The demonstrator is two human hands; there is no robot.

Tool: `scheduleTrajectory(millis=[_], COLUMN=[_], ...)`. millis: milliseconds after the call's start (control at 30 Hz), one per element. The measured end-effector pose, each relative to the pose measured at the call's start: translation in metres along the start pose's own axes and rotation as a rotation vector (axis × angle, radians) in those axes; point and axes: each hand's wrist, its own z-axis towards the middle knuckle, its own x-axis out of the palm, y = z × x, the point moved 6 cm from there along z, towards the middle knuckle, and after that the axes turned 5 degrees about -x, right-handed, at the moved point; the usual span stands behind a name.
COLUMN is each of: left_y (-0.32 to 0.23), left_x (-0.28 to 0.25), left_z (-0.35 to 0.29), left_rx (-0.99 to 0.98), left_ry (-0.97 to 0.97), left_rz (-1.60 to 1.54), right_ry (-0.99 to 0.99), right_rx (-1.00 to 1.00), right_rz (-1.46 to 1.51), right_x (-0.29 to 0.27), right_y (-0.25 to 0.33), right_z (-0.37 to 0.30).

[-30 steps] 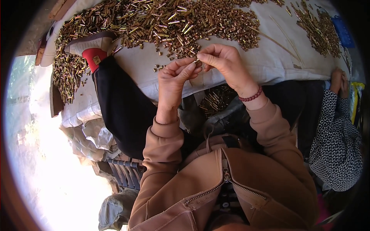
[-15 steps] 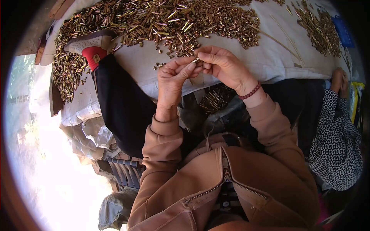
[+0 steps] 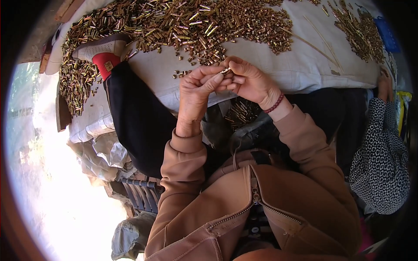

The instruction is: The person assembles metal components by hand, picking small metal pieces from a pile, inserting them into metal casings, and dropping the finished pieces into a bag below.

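In front of my chest, my left hand (image 3: 198, 89) and my right hand (image 3: 252, 80) meet fingertip to fingertip over the near edge of the cloth-covered table. Between their thumbs and fingers sits a small shiny brass-coloured metal piece (image 3: 226, 71), partly covered; its exact kind is too small to tell. Both hands are closed in a pinch on it. Just beyond my fingers spreads a large heap of small brass-coloured metal pieces (image 3: 174, 24), some long like pins, others short like sleeves. Below my hands, an open dark bag (image 3: 213, 126) contains slim metal pieces (image 3: 243, 114).
White cloth (image 3: 305, 65) covers the table; two thin sticks (image 3: 313, 48) lie on it. A smaller metal heap (image 3: 359, 35) is at the far right, near a blue object (image 3: 386, 35). My shoe (image 3: 102, 47) rests on the left. Another person's patterned sleeve (image 3: 378, 161) shows at right.
My right hand has shifted slightly nearer and to the left, its wrist lower. My left hand stays almost in place, and the piece remains between the fingertips. The other person's arm moved a little.
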Motion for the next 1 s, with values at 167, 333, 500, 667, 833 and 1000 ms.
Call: scheduleTrajectory(millis=[167,333,500,667,833,1000], left_y=[0.001,0.003,0.001,0.002,0.002,0.002], left_x=[0.0,0.001,0.003,0.002,0.004,0.0], left_z=[0.0,-0.003,-0.005,-0.003,-0.003,-0.003], left_rx=[-0.002,-0.01,0.007,0.007,0.01,-0.005], left_ry=[0.008,0.057,0.098,0.086,0.087,0.037], left_rz=[-0.016,-0.088,-0.142,-0.136,-0.167,-0.111], right_ry=[-0.023,0.023,0.013,0.016,0.028,-0.011], right_rx=[-0.022,-0.037,-0.063,-0.063,-0.052,-0.015], right_rz=[-0.013,0.037,0.001,0.058,0.135,0.003], right_x=[0.001,0.007,0.012,0.007,0.005,0.01], right_y=[0.001,-0.002,-0.003,-0.004,-0.006,0.002], right_z=[0.0,-0.001,-0.004,-0.001,0.001,0.0])
